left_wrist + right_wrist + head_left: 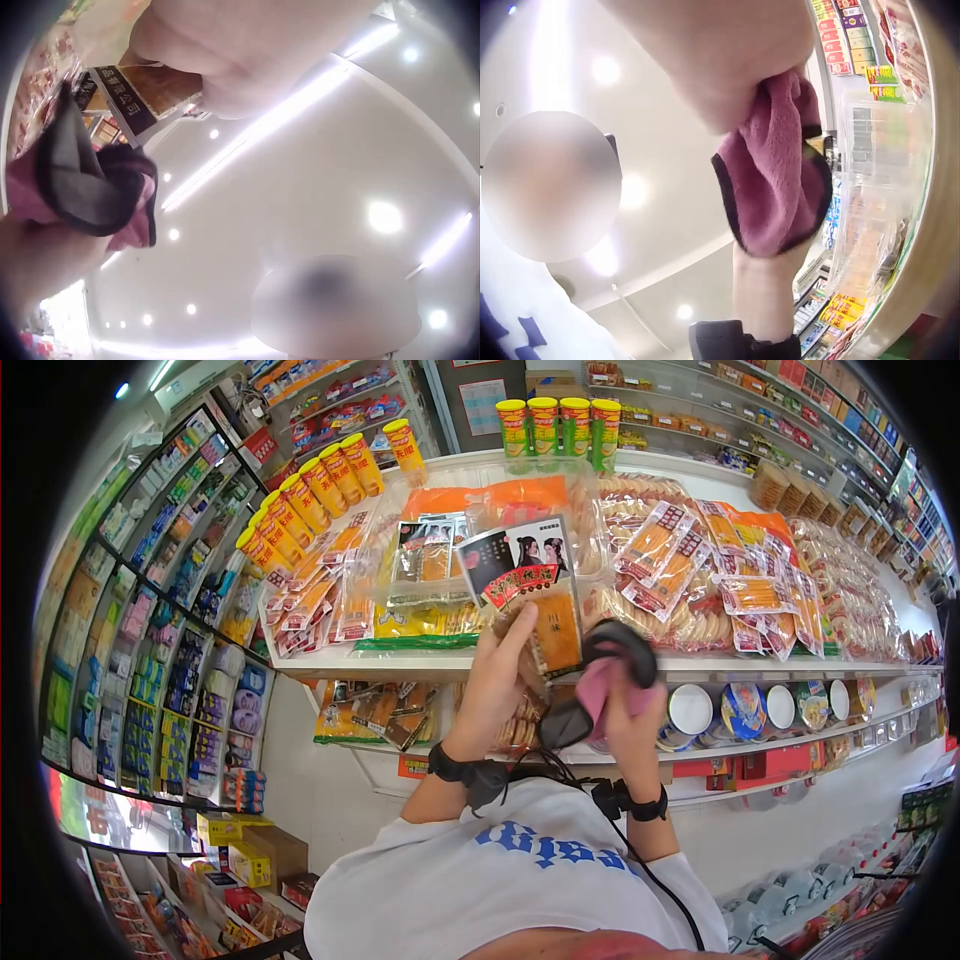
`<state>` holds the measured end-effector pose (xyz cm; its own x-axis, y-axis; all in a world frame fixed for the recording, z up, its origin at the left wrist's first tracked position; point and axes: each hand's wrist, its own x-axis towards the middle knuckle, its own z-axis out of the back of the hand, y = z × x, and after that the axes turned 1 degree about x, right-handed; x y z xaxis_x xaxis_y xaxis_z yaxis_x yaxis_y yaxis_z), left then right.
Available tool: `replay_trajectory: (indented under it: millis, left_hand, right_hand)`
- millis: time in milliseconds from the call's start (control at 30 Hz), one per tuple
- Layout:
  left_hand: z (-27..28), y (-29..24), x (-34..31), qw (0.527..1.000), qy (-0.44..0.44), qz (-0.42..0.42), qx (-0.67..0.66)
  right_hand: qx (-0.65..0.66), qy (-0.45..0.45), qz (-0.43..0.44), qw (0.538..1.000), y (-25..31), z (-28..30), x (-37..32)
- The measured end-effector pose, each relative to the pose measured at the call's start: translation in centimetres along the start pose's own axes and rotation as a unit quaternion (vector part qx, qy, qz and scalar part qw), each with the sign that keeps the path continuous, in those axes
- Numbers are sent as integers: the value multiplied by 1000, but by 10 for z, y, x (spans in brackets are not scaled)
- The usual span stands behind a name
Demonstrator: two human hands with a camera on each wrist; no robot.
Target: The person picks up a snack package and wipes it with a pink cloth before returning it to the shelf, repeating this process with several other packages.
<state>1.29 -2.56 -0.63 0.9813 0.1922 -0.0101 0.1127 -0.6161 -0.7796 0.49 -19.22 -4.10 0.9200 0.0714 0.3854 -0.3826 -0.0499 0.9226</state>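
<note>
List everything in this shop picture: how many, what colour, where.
Counter: one, white, centre
Held packets: at least two, mixed colours, above the counter
Cloth: one, pink, black-edged, beside the packets
Yellow-lidded canisters: four, green, counter back
Canister row: several, yellow, counter left
Sachets: many, orange and white, counter right
Bagged snacks: many, pale, counter right
Lidded tubs: several, white and blue, shelf below
Bottles: many, clear, lower right
Cardboard box: one, brown, lower left
Shelved packs: many, mixed, left and back
Shirt: one, white, blue-lettered, lower centre
Wrist straps: two, black, both wrists
Left hand: one, bare, gripping packets
Right hand: one, bare, gripping cloth
</note>
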Motion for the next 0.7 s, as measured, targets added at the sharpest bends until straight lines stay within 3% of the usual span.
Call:
replay_trajectory:
  millis: [33,100,133,233,267,300,367,467,567,600,700]
  left_hand:
    - [-1,-1,-1,1000,6,-6,14]
    - [0,-3,-6,999,17,-18,40]
    - [-4,-4,-9,995,17,-39,87]
    - [-10,-3,-16,981,20,-66,179]
    - [-8,-2,-14,983,24,-56,175]
    - [-7,-1,-11,984,29,-47,171]
    - [-2,-5,-8,988,20,-49,142]
    - [-1,-12,-11,984,3,-62,165]
    - [-1,-16,-18,966,40,-77,244]
    - [0,-17,-19,956,60,-82,273]
    - [21,-23,-20,951,84,-30,297]
  right_hand:
    - [35,-118,7,992,4,-3,-3]
    - [117,-207,10,971,20,-3,5]
    - [106,-206,1,973,22,-5,7]
    - [89,-3,-87,992,6,-1,5]
    - [51,-8,-105,993,10,-7,-8]
    - [94,99,-131,982,30,-6,1]
    - [91,134,16,987,18,-14,1]
    - [0,128,50,991,22,-18,5]
    - [-26,106,-88,990,5,-10,1]
    - [-16,74,-96,992,12,-11,4]
    - [27,55,-58,996,14,-9,6]
